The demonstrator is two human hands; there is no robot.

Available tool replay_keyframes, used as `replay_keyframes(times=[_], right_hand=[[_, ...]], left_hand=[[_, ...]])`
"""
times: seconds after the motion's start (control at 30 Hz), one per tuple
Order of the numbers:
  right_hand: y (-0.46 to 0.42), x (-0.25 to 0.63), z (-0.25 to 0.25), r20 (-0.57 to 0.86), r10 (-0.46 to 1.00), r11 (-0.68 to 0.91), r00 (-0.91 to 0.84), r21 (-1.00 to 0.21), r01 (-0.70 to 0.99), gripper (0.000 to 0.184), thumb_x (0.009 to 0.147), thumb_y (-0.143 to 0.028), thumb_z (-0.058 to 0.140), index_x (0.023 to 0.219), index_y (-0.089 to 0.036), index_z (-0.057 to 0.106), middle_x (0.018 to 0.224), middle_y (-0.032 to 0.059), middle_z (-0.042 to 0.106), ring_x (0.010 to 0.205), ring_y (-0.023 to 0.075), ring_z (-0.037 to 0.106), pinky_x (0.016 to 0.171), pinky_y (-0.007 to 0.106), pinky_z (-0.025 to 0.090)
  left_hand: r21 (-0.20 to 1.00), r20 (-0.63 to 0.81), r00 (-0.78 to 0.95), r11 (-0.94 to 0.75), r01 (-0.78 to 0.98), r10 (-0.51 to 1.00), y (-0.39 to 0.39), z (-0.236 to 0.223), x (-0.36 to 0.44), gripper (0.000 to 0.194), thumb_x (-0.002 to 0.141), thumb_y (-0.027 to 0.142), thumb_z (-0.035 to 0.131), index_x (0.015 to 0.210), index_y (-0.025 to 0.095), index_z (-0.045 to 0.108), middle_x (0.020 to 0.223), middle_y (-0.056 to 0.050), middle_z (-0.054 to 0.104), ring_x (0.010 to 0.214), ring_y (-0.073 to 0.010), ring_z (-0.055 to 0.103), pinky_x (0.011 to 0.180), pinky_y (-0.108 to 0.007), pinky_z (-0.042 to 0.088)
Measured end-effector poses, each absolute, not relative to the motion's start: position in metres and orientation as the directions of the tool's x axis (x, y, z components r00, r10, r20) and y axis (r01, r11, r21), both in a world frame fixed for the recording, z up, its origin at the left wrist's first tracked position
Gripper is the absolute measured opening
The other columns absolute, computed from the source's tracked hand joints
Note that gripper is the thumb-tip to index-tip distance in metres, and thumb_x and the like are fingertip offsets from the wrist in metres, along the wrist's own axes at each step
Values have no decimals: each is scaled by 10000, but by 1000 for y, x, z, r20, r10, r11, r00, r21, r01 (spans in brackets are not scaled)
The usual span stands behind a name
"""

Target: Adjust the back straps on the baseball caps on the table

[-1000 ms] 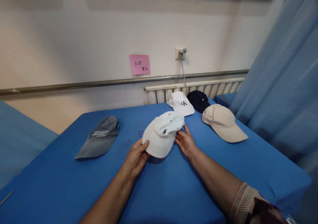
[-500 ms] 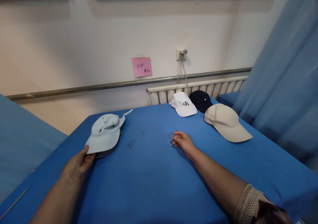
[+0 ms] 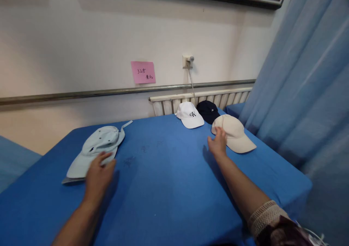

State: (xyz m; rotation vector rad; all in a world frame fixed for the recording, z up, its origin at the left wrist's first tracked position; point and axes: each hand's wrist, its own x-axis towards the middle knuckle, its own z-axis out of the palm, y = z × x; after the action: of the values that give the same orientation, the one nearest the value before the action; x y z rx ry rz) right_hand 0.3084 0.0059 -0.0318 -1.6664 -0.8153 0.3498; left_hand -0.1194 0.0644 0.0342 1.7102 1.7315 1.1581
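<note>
A light blue baseball cap (image 3: 99, 144) lies on the left of the table, on top of a darker cap whose brim edge (image 3: 72, 180) shows below. My left hand (image 3: 99, 177) is by the brim's right side, slightly blurred, thumb and fingers apart, holding nothing. On the right, my right hand (image 3: 218, 142) reaches up to the left side of a beige cap (image 3: 233, 129) with its fingers spread. Whether they touch the cap I cannot tell. Behind it sit a white cap (image 3: 190, 115) with dark letters and a navy cap (image 3: 207, 110).
A blue cloth (image 3: 163, 187) covers the table. Along the wall behind run a metal rail (image 3: 109, 92) and a radiator (image 3: 174, 102), with a plugged-in socket (image 3: 187, 61) and a pink note (image 3: 143, 72) above. A blue curtain (image 3: 294, 93) hangs at the right.
My left hand has let go of the light blue cap and moved right; that cap now lies turned, brim further left. My right hand has moved over to the beige cap. The view has shifted right.
</note>
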Motion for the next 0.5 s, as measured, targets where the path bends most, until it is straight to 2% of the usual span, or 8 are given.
replay_keyframes(times=[0.07,0.13,0.23,0.3,0.43,0.5], right_hand=[[0,340,-33,315,496,-377,809,-762,527,729,770,-254,603,1436,-144,328,1563,211,151,1422,397,135,1101,566,179],[-4,364,-35,403,426,-529,810,-615,585,823,783,-308,627,1477,-98,235,1549,260,145,1404,420,159,1067,574,229],[-1,385,-35,528,509,-557,680,-400,728,844,805,-380,630,1480,-94,211,1520,258,241,1388,393,196,1051,538,257],[5,393,-30,544,586,-557,600,-267,786,746,816,-370,622,1436,-102,305,1486,240,321,1362,374,246,1032,509,275],[16,402,-21,439,690,-604,576,-91,792,314,893,-201,478,1166,-79,569,1254,235,534,1162,338,464,894,440,358],[16,405,-21,409,718,-596,563,-57,801,285,913,-117,384,1071,-64,614,1114,231,591,1054,319,525,828,414,373]], left_hand=[[780,231,-15,-176,601,973,55,18,-76,265,773,363,605,984,205,634,1392,-105,540,1164,-331,571,1003,-515,447],[783,232,150,-276,558,961,46,-3,-42,231,797,358,565,951,207,650,1302,-119,616,1134,-305,596,999,-492,453],[671,248,396,-452,588,884,37,-30,-15,162,791,288,559,884,219,673,1140,-91,702,1098,-279,613,1022,-481,430],[602,251,516,-550,579,819,35,-38,-13,165,811,263,545,900,229,679,1095,-69,717,1079,-256,617,1017,-455,430],[594,244,555,-575,562,795,34,-37,-22,179,840,246,515,924,228,673,1069,-60,717,1053,-236,625,982,-419,450],[612,237,554,-566,553,798,34,-35,-26,177,839,236,515,924,227,671,1058,-59,716,1044,-236,625,976,-419,452]])
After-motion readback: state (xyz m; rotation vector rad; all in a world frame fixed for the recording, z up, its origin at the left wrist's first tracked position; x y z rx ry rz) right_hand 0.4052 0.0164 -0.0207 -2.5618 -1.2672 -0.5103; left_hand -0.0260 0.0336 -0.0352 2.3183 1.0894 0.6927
